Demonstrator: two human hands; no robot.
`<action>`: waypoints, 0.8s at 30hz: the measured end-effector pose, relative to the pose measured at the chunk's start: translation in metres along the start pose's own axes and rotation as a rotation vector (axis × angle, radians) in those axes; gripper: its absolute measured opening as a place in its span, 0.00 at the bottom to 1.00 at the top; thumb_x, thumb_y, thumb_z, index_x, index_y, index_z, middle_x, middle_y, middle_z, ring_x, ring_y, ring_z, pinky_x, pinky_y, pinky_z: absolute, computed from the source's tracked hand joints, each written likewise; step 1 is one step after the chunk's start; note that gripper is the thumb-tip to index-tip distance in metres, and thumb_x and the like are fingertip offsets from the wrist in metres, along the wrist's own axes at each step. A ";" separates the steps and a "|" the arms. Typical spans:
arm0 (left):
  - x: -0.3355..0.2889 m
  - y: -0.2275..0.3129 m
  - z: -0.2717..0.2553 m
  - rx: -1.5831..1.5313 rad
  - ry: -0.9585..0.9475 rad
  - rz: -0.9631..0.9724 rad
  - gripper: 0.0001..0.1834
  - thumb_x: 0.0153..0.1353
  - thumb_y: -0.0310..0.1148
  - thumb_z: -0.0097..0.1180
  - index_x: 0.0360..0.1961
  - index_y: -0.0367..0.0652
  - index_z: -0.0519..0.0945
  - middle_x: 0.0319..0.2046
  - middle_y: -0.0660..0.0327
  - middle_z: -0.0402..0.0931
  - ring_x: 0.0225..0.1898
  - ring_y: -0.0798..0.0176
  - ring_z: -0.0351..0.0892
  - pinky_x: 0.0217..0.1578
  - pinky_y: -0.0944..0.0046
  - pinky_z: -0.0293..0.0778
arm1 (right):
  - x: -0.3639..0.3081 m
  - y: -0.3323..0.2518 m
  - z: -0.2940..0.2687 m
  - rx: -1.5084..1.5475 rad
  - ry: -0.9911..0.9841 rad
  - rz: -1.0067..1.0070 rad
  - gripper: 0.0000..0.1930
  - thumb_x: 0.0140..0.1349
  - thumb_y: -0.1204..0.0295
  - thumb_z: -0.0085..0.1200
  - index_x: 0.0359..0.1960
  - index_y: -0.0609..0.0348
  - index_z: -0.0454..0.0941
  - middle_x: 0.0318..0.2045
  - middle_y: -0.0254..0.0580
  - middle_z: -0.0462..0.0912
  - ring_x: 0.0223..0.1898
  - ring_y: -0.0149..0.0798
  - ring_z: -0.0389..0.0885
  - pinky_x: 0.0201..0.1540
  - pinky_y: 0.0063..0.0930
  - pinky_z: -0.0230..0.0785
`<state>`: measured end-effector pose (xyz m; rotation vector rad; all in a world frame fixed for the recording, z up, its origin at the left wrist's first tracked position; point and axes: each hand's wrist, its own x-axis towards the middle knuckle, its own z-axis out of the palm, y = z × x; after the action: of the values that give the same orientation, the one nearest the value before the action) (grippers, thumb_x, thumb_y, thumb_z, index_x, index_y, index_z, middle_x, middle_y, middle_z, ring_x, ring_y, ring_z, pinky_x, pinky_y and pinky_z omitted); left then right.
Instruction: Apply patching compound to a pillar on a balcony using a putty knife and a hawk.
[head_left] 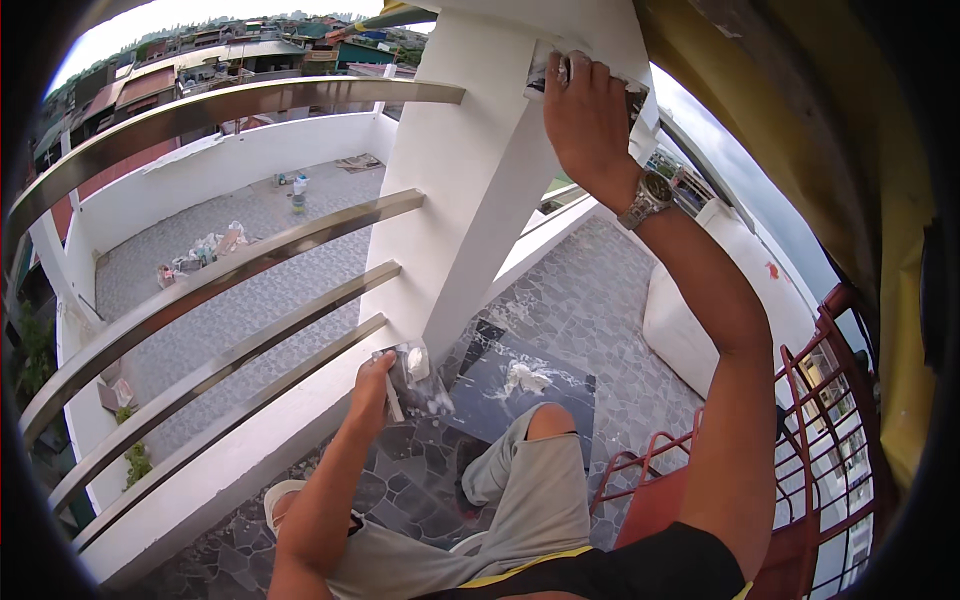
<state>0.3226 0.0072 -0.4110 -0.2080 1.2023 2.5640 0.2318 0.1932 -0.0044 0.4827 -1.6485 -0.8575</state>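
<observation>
High up, my right hand (590, 120) grips a flat trowel (537, 78) against the upper part of a white column (455, 150). White putty marks the trowel and the fingers; most of its handle is hidden by them. Lower down, my left hand (372, 385) is closed on a flat metal trowel (436, 392) with a pale handle. A lump of white putty (417, 361) sits on that blade, beside the foot of the column. Below it, a dark board (570, 395) with a white putty heap (527, 377) lies on the floor by my knee.
Metal railing bars (330, 225) run from the column to the left, above a low white wall (230, 440). Beyond lies a tiled terrace with a pile of bags (215, 245) and a bucket (298, 200). A red metal frame (655, 490) and yellow sheeting (800, 130) are on the right.
</observation>
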 end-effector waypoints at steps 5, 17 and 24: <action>-0.005 0.005 0.010 -0.051 -0.029 0.026 0.17 0.70 0.39 0.44 0.48 0.36 0.74 0.36 0.54 0.80 0.34 0.57 0.84 0.36 0.55 0.82 | 0.006 -0.006 -0.003 -0.054 -0.089 -0.011 0.20 0.61 0.73 0.51 0.55 0.68 0.73 0.48 0.52 0.75 0.48 0.47 0.74 0.45 0.41 0.72; -0.010 0.011 0.015 -0.082 -0.092 0.036 0.20 0.69 0.40 0.44 0.51 0.34 0.71 0.40 0.50 0.79 0.37 0.52 0.84 0.39 0.50 0.84 | 0.009 -0.018 -0.036 0.031 -0.150 -0.247 0.16 0.57 0.78 0.56 0.47 0.74 0.76 0.45 0.53 0.72 0.44 0.45 0.72 0.26 0.23 0.81; -0.016 0.014 0.020 -0.083 -0.083 0.016 0.17 0.70 0.37 0.43 0.46 0.33 0.75 0.36 0.53 0.80 0.33 0.57 0.84 0.37 0.58 0.82 | 0.019 -0.010 -0.022 -0.092 -0.148 -0.238 0.16 0.51 0.76 0.61 0.41 0.74 0.80 0.47 0.57 0.73 0.45 0.46 0.72 0.27 0.22 0.81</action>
<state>0.3328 0.0107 -0.3837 -0.1096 1.0730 2.6114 0.2471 0.1671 0.0020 0.5699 -1.6988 -1.1642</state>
